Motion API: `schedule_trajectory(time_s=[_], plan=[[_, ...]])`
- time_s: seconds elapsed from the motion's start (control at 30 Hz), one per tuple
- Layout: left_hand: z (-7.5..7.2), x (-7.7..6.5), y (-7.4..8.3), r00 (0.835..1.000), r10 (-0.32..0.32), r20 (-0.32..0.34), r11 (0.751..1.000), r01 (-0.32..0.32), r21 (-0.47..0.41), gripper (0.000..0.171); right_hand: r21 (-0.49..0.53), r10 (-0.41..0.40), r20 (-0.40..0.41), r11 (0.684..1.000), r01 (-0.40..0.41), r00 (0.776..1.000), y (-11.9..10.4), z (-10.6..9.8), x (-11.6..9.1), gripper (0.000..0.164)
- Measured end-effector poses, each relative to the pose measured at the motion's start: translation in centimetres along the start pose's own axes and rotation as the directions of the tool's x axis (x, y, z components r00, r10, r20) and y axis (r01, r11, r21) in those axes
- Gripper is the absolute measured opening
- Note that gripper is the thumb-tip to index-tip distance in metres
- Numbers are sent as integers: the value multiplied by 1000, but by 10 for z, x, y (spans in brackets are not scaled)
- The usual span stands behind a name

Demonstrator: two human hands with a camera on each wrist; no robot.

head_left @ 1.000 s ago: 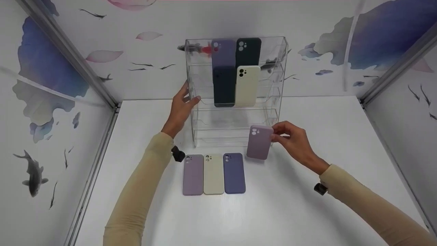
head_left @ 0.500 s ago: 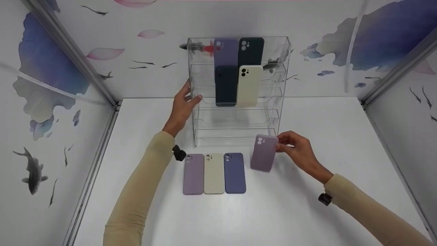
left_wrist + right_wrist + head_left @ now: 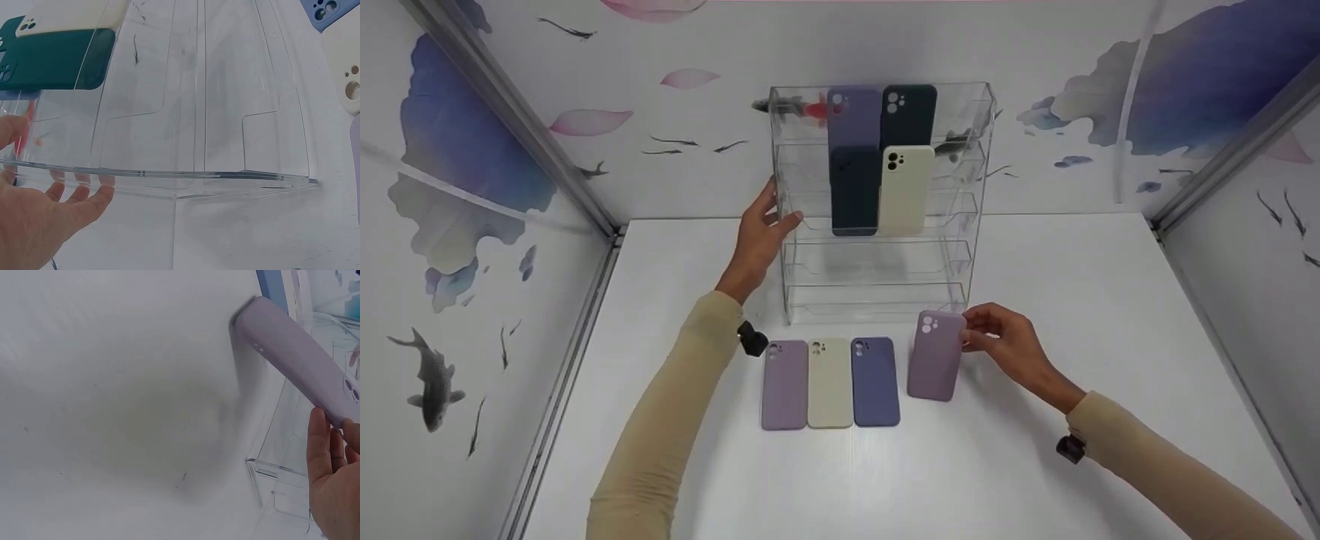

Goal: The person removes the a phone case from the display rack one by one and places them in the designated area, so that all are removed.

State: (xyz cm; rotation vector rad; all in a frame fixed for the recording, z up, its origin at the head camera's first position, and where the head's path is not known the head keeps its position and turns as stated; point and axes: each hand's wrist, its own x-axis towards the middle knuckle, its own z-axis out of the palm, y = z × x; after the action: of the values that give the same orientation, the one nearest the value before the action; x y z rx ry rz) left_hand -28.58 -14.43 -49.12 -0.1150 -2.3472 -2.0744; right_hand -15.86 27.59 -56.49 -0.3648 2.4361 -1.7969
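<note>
Mauve phone case (image 3: 934, 360) is tilted up just right of the flat lilac case (image 3: 784, 386), cream case (image 3: 830, 384) and blue-purple case (image 3: 875, 382) on the white table (image 3: 840, 480); can't tell if its bottom touches down. Right hand (image 3: 1009, 337) has a narrow pinch on its upper side edge. Left hand (image 3: 757, 236) grips the clear rack (image 3: 879, 284) by its side panel, thumb on one face, fingers on the other.

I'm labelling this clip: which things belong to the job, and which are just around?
Seemingly in the job:
mauve case, pinched by the right hand
clear rack, gripped by the left hand
four cases in the rack
three cases flat on the table

Likely just surroundings:
patterned back wall
black wrist cameras
</note>
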Motion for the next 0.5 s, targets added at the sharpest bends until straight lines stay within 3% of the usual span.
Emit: schedule_trajectory(time_s=[0.5], plan=[[0, 0, 1, 1000, -8, -2, 1000, 8, 2, 83, -23, 122, 55, 992, -121, 991, 19, 17, -4, 27]])
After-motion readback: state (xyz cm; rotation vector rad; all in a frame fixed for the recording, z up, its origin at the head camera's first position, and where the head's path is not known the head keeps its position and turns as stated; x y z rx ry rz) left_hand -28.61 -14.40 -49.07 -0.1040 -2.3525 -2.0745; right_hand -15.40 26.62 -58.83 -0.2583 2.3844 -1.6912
